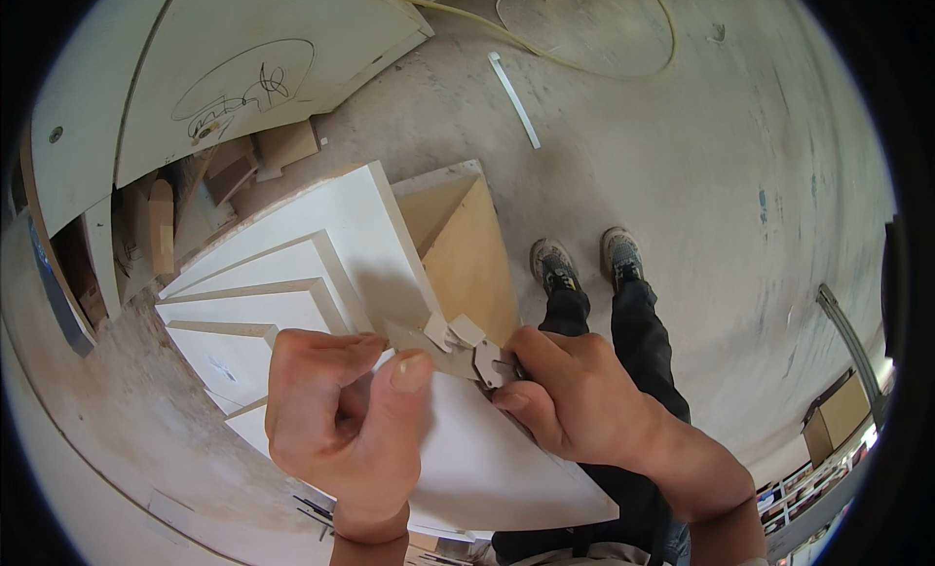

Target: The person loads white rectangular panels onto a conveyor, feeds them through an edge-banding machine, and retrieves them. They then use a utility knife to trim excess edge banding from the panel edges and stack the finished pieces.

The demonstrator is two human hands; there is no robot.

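My right hand [584, 396] is closed around a small grey metal tool with jointed plates [484, 361]. Its flat, blade-like end points left toward my other hand, and two pale angular pieces stick up from it. The exact kind of tool is unclear. My left hand [346, 420] has its fingers curled in and the thumb raised, close by the tool's flat tip. Whatever lies inside those fingers is hidden. Below both hands is a white panel [506, 473], with several white boards [321, 215] fanned out in a stack to the left.
An open box-like piece with tan inner faces [472, 264] stands beyond my hands. At the far left is a large pale cabinet [253, 50] with wood offcuts [161, 220] beneath it. A white strip [514, 100] and a yellowish hose [584, 64] lie on the floor.
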